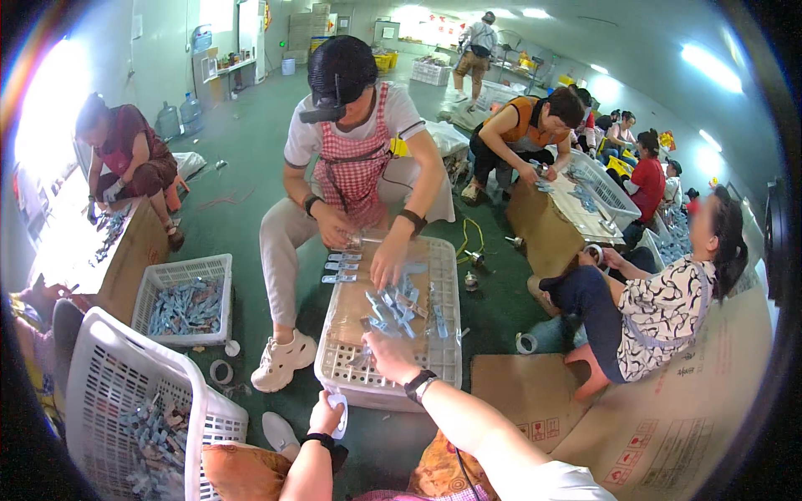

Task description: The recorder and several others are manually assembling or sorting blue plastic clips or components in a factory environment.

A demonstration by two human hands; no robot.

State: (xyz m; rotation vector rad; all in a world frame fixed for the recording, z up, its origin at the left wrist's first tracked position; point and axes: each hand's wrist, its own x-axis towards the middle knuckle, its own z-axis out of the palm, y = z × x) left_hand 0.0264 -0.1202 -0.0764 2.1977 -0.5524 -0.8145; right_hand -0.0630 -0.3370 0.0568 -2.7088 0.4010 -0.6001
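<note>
My left hand (pixel 322 417) is closed around a white roll of tape (pixel 338 415), held low in front of the basket's near edge. My right hand (pixel 389 357) reaches over the upturned white basket (pixel 401 392), fingers closed on blue clothes pegs (pixel 362 359) that are partly hidden. Beyond it, a loose pile of blue clothes pegs (pixel 393 311) lies on a brown cardboard sheet (pixel 347 313). Across from me, a person's hand (pixel 388 260) reaches to that pile, while their other hand holds something shiny beside a row of pegs (pixel 341 267).
A tall white basket (pixel 200 401) holding pegs stands at my left, with a lower peg-filled crate (pixel 227 288) behind it. A tape roll (pixel 221 371) lies on the floor. Cardboard (pixel 526 384) spreads at the right, near a seated person (pixel 668 309). Other people work farther back.
</note>
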